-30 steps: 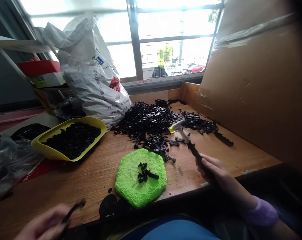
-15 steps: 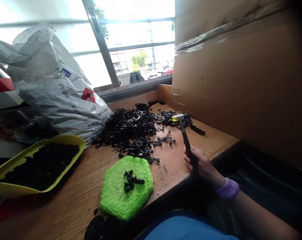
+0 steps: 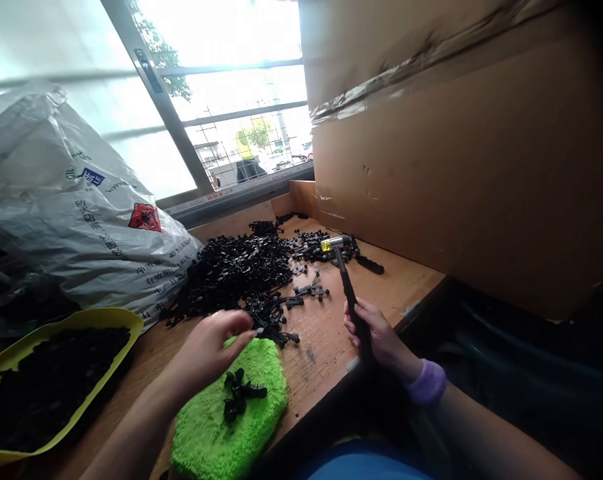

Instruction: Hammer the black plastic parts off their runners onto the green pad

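Observation:
My right hand (image 3: 371,328) is wrapped round the black handle of a small hammer (image 3: 348,287), held upright with its head at the top. The head is silver with a yellow tip on its left end. Over the far left edge of a fuzzy green pad (image 3: 206,433), my left hand (image 3: 216,343) hovers with thumb and fingers apart and nothing visible between them. A few small black plastic parts (image 3: 241,395) lie on the pad. Just beyond my left fingers is a large heap of similar black parts (image 3: 246,263), with loose ones spread to its right.
A yellow tub (image 3: 131,337) filled with black pieces stands at the left. Behind it leans a white printed sack (image 3: 106,227). A tall cardboard box (image 3: 456,173) walls off the right side of the wooden table (image 3: 316,367). A black strip (image 3: 370,265) lies near the box.
My left hand has come into view from the lower left, reaching over the green pad. My right hand keeps its hold on the hammer. The whole view has shifted somewhat.

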Demonstrator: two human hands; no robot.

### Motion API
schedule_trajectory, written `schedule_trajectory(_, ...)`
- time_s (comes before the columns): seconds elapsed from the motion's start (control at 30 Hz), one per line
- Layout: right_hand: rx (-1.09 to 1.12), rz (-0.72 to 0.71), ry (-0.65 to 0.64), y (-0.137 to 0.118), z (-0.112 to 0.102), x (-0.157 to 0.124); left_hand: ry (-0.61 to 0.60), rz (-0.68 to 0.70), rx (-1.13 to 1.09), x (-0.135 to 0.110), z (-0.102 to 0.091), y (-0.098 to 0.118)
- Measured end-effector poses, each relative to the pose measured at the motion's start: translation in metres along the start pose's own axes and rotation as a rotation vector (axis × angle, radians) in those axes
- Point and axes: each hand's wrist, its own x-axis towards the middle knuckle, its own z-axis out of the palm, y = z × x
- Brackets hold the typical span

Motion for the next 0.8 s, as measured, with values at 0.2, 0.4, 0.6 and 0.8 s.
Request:
schedule_trajectory(0.2, 0.010, -0.010, -0.019, 0.001, -0.006, 0.003, -0.102, 0.152, 0.546, 0.119, 0.089, 0.011)
schedule_trajectory(0.4, 0.022, -0.001, -0.032, 0.001, -0.009, 0.003, -0.043, 0.163, 0.385, 0.136, 0.094, -0.008)
schedule_trajectory(0.6, 0.022, -0.009, -0.040, 0.002, -0.010, 0.003, 0.151, 0.192, 0.126, 0.135, 0.054, -0.006)
schedule_trajectory(0.8, 0.014, -0.008, -0.057, 0.005, -0.012, 0.000, 0.340, 0.253, -0.229, 0.063, -0.016, -0.023)
